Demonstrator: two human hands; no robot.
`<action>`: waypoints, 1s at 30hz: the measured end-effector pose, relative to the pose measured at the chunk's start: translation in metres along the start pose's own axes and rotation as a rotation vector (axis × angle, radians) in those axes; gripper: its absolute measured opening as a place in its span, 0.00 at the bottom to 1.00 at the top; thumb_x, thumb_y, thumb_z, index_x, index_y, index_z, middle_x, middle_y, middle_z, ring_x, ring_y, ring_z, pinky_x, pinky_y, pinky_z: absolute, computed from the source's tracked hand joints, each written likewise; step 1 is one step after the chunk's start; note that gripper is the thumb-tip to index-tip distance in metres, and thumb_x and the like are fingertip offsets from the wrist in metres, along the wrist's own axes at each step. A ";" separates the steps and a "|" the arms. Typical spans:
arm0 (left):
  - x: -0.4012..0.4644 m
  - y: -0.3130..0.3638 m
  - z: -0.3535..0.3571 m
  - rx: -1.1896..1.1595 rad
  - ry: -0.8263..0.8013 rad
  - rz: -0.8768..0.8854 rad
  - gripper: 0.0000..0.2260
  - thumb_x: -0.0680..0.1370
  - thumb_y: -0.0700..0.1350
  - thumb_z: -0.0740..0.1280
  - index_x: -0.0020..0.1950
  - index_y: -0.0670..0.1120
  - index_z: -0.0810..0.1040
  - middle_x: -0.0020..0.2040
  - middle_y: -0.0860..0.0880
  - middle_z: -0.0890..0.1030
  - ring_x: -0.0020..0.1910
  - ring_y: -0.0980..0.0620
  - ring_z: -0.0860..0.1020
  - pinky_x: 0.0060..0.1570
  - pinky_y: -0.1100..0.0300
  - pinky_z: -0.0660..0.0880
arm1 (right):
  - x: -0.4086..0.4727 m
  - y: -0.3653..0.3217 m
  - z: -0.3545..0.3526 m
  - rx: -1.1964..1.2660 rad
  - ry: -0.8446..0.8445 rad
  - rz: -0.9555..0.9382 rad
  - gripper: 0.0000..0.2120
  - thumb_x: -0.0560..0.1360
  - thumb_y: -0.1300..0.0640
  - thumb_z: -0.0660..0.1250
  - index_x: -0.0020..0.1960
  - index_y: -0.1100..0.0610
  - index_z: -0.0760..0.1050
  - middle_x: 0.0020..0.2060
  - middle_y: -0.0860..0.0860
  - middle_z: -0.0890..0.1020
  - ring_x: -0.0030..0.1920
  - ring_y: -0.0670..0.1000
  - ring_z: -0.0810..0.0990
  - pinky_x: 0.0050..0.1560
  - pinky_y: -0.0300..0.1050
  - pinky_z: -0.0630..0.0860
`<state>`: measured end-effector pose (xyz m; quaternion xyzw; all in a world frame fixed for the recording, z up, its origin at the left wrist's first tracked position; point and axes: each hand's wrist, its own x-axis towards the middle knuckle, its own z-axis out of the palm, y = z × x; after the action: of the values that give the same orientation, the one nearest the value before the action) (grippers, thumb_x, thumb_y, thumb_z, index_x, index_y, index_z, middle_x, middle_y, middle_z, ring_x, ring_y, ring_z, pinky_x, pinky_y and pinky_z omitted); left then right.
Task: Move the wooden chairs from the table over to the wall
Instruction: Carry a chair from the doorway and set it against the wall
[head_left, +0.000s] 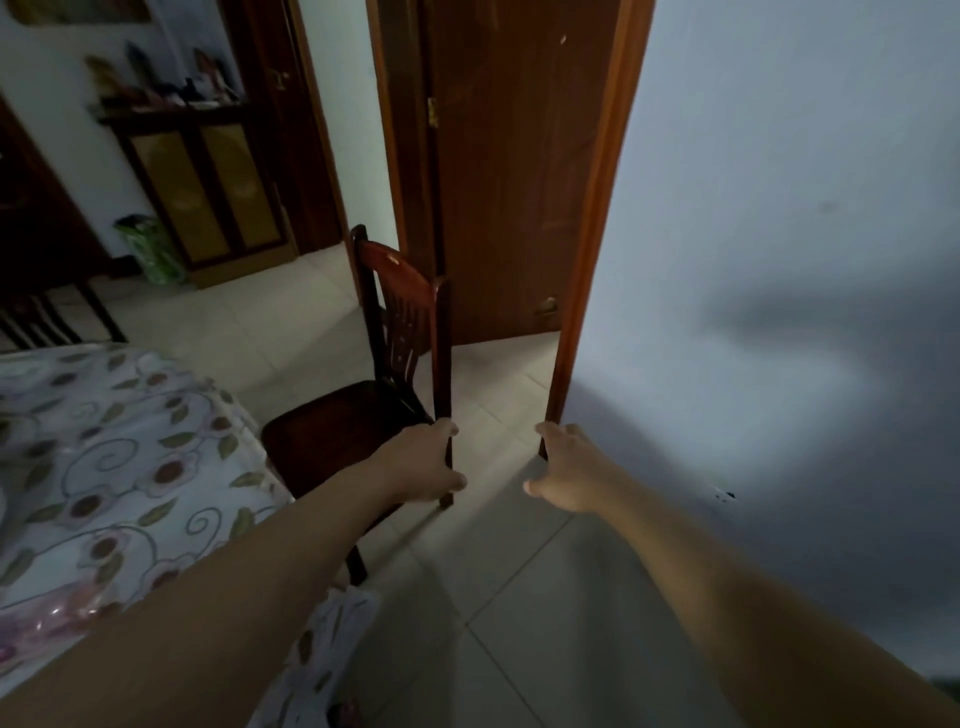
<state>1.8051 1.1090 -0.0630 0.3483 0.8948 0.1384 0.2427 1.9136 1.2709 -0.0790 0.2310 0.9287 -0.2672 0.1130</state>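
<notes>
Head view: a dim tiled room, seen from above over two bare outstretched forearms.
Chair: a dark reddish-brown wooden chair with a slatted back stands on the pale tiled floor, its seat pushed up against the near right corner of the table, its back toward the open doorway.
Left hand: the left hand is curled round the near upright post of the chair back, low down by the seat, with fingers wrapped over the wood.
Right hand: the right hand reaches forward with loosely spread fingers and holds nothing; its fingertips lie at the foot of the brown wooden door frame, though whether they touch it cannot be told.
Table: a table under a white cloth printed with swirls, leaves and dark flowers fills the lower left.
Wall: a plain pale grey-white wall runs along the right, just beside the door frame, with shadows falling across it.
Doorway: a brown wooden door stands open behind the chair.
Background: a dark wooden cabinet with two yellowish panels stands at the far wall, a green bag on the floor beside it.
</notes>
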 end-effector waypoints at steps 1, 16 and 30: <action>0.014 -0.004 -0.010 -0.014 0.015 -0.006 0.32 0.74 0.49 0.69 0.74 0.45 0.59 0.66 0.43 0.72 0.60 0.48 0.73 0.55 0.59 0.72 | 0.020 -0.004 -0.005 -0.007 -0.001 -0.018 0.37 0.74 0.52 0.68 0.76 0.55 0.52 0.72 0.59 0.61 0.70 0.61 0.66 0.67 0.52 0.68; 0.233 -0.132 -0.133 -0.042 0.058 -0.046 0.31 0.74 0.47 0.68 0.74 0.44 0.59 0.65 0.43 0.73 0.59 0.47 0.74 0.53 0.57 0.72 | 0.275 -0.095 -0.038 -0.019 -0.004 -0.003 0.38 0.72 0.51 0.70 0.75 0.52 0.53 0.71 0.57 0.62 0.69 0.58 0.68 0.65 0.50 0.70; 0.410 -0.179 -0.190 0.118 0.231 -0.105 0.34 0.74 0.38 0.65 0.76 0.47 0.53 0.75 0.45 0.60 0.72 0.43 0.62 0.68 0.45 0.64 | 0.485 -0.168 -0.063 0.050 0.131 -0.117 0.31 0.72 0.55 0.69 0.71 0.53 0.58 0.64 0.57 0.69 0.64 0.57 0.69 0.65 0.54 0.71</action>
<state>1.3423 1.2485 -0.1159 0.2964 0.9404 0.1116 0.1241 1.4053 1.3585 -0.1134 0.1961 0.9390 -0.2807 0.0302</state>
